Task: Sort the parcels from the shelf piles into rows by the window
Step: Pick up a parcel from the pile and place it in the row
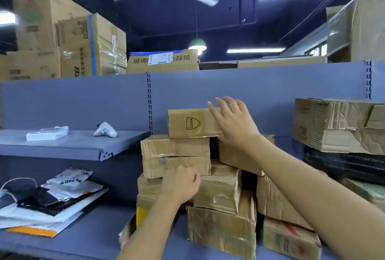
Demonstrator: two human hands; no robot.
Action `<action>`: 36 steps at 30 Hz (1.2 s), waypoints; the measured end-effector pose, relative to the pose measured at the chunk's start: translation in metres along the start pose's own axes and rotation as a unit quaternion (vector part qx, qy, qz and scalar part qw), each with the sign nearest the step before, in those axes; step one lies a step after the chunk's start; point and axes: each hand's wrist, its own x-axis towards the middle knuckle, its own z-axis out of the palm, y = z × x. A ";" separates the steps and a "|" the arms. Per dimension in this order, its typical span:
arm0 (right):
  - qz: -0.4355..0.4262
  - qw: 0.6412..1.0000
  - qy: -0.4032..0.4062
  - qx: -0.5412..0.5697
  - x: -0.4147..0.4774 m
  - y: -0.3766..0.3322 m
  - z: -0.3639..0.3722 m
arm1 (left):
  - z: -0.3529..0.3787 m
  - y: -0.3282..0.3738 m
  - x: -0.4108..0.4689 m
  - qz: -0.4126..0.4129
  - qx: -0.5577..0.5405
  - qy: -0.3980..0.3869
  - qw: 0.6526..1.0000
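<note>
A pile of brown cardboard parcels stands on the blue shelf in the middle of the view. On top lies a small box with a shield mark. My right hand lies over that box's right end with its fingers stretched across the top. Under it sits a creased taped box. My left hand is at that box's lower front edge, its fingers curled against the cardboard. Larger boxes carry the pile from below.
A crushed carton on a black box sits at the right. Left, a raised shelf holds two small white packets; flat mailer bags lie below it. Big cartons stand on the shelf unit's top.
</note>
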 end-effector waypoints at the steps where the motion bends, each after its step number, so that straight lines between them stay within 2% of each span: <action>1: -0.008 0.999 -0.033 -0.021 0.010 -0.002 0.002 | -0.001 -0.006 0.000 -0.010 0.001 -0.007 1.000; 4: -0.009 0.995 -0.092 -0.034 0.026 -0.009 0.007 | -0.004 -0.026 -0.004 -0.036 0.008 -0.001 0.999; 10: 0.019 0.989 -0.137 -0.053 0.023 -0.013 0.032 | -0.001 -0.052 -0.014 -0.064 0.023 0.006 0.998; 19: 0.055 0.996 -0.075 -0.017 0.023 -0.009 0.038 | 0.013 -0.060 -0.006 -0.058 0.029 0.020 0.998; 27: 0.131 0.984 0.075 0.091 0.011 0.034 0.006 | 0.016 -0.039 0.009 -0.054 -0.016 0.010 0.998; 31: 0.202 0.938 0.133 0.247 0.003 0.050 -0.013 | 0.022 -0.028 0.011 -0.042 -0.035 0.002 0.998; 36: 0.280 0.808 0.177 0.487 -0.025 0.053 -0.025 | 0.028 -0.022 0.005 -0.048 -0.071 0.016 0.996</action>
